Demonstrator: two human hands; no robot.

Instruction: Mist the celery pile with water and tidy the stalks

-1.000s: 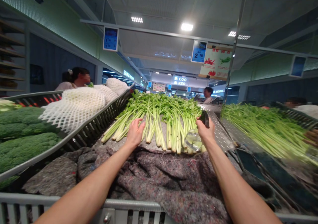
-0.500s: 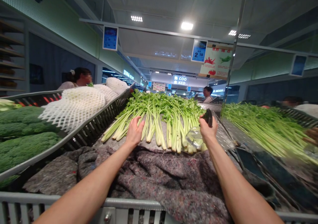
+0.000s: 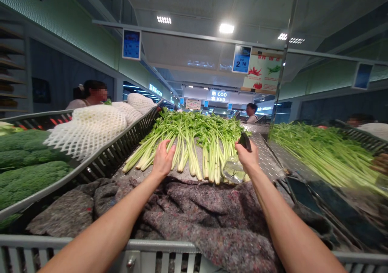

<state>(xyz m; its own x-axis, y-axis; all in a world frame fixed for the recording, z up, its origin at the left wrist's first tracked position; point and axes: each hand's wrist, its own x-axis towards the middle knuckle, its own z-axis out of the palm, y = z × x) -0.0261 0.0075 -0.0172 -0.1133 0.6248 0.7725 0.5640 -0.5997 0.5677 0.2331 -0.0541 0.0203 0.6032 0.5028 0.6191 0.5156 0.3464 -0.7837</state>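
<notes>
Celery stalks (image 3: pixel 212 160) lie side by side on a metal shelf, leaves toward the back and cut ends toward me. My left hand (image 3: pixel 163 160) is over the left part of the celery, thumb and fingers apart, holding nothing; whether it touches the stalks I cannot tell. On the right, my right hand (image 3: pixel 247 156) grips a spray bottle (image 3: pixel 233 170) by its neck. The bottle has a black trigger head and a clear body, tilted low over the right-hand celery stalks. A grey-brown felt blanket (image 3: pixel 194 220) lies bunched in front of the celery, beneath my forearms.
Broccoli (image 3: pixel 33 176) and net-wrapped white vegetables (image 3: pixel 87 127) fill the left side behind a black slatted divider (image 3: pixel 121 143). A mirror (image 3: pixel 321 152) on the right reflects the celery. A grey rail (image 3: pixel 163 246) runs along the front. Two people stand farther back.
My right hand has shifted slightly left with the spray bottle, whose head now leans more. My left hand stays almost in place. The view has moved a little.
</notes>
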